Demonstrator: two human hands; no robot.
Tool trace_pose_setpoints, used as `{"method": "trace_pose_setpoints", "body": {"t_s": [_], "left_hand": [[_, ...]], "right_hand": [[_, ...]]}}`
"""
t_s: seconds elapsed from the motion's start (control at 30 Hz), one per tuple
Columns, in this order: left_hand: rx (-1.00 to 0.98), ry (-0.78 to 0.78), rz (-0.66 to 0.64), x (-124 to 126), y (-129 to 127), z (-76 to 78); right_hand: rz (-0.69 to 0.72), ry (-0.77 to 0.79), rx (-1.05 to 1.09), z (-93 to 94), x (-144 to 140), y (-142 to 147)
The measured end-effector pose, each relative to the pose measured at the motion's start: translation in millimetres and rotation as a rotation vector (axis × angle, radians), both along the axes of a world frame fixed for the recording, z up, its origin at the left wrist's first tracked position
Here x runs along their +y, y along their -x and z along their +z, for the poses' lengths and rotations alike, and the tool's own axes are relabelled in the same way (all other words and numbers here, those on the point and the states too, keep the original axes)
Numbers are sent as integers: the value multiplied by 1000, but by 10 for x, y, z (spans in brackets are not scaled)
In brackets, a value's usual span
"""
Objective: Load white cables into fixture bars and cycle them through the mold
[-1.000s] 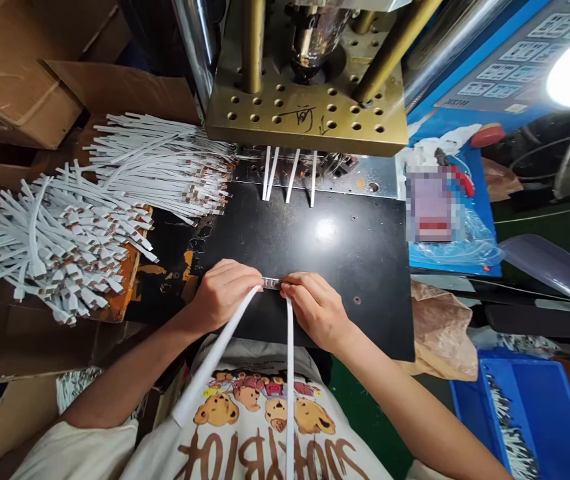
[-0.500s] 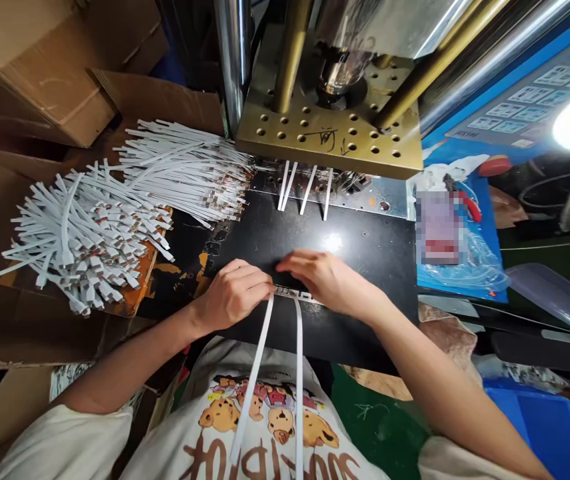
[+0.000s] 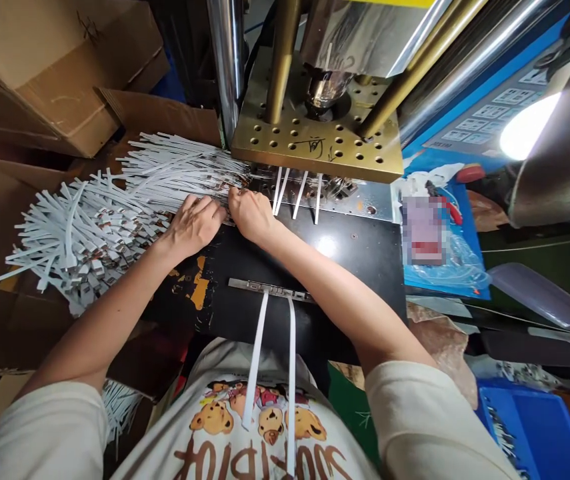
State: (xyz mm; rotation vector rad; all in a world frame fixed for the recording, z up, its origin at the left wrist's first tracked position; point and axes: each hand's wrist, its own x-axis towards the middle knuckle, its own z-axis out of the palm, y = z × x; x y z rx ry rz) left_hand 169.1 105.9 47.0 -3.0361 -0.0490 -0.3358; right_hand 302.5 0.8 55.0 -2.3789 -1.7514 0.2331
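My left hand (image 3: pixel 199 223) rests on the right edge of a pile of white flat cables (image 3: pixel 179 167), its fingers curled down over the cable ends. My right hand (image 3: pixel 252 212) is beside it with fingers bent in at the same edge; its fingertips and anything in them are hidden. A narrow slotted metal bar (image 3: pixel 239 285) lies on the black table, partly covered by my right forearm. Two white cables (image 3: pixel 256 353) run from its slots down over my shirt. Nearer cables (image 3: pixel 95 247) in the heap show small metal plug ends.
A press with a thick brass-coloured plate (image 3: pixel 315 147) stands behind the table, several white strips (image 3: pixel 301 195) sticking out beneath it. Cardboard boxes (image 3: pixel 59 80) stand at the left. On the right are a bright lamp (image 3: pixel 527 127), a blue tray (image 3: pixel 539 427) and plastic wrapping (image 3: pixel 455 260).
Both hands have left the metal bar and moved up and left to the cable pile. The bar stays on the table with the two cables in it. The view has shifted slightly.
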Motion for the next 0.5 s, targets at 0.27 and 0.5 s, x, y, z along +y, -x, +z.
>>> {"method": "trace_pose_setpoints", "body": {"t_s": [0.27,0.5], "left_hand": [[-220,427,-89,-1,83,333],[79,306,-223,70,287,385]], "right_hand": [[60,-2,-50,56,66,73],[81,-16,-148,82,-295,-24]]}}
